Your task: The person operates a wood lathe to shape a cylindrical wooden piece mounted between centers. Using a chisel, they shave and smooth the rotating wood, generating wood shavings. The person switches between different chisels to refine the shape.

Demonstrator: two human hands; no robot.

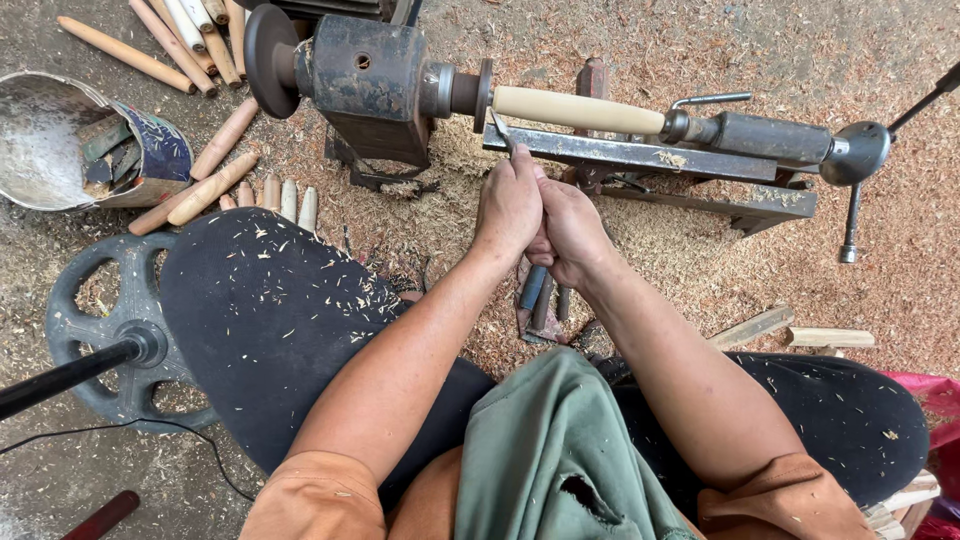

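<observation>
A pale wooden rod is mounted in a dark metal lathe and looks blurred as if spinning. My left hand and my right hand are clasped together around a turning chisel. Its metal tip rests on the steel tool rest and meets the left end of the rod. The chisel's handle is hidden inside my hands. The tailstock holds the rod's right end.
Turned wooden rods lie at the left and top left beside a tipped metal bucket. Sawdust covers the ground. More chisels lie below my hands. A black wheel sits by my left knee; wood offcuts lie right.
</observation>
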